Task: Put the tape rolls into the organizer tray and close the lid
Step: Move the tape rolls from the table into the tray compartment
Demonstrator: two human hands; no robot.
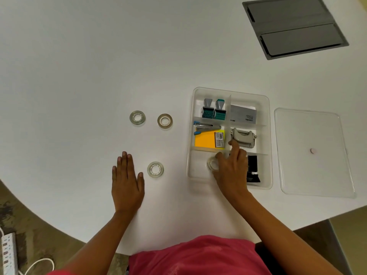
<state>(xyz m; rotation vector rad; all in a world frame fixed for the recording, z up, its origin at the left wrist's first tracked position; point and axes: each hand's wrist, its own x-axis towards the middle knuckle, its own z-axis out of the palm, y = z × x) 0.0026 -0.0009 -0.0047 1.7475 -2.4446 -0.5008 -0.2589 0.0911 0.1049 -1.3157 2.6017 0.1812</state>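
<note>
Your right hand (pixel 231 167) is inside the clear organizer tray (pixel 266 139), over its near-left compartment, with thumb and fingers curled around one clear tape roll (pixel 212 164). The roll looks tipped slightly off flat, its hole facing up and toward the left; whether it already rests on the tray floor is hard to tell. Your left hand (pixel 127 181) lies flat on the white table (pixel 79 76), palm down, fingers together and empty.

By the look of it, the task is early — this is the first roll going in. Three rolls still lie on the table, well apart from the tray: one just right of your left thumb (pixel 155 169), and two farther away side by side, a clear one (pixel 137 117) and a tan-cored one (pixel 164 121). All three lie flat, holes pointing straight up, so no long axis to speak of.

The lid (pixel 309 167) lies flat on the table just right of the tray — not yet fitted.
</note>
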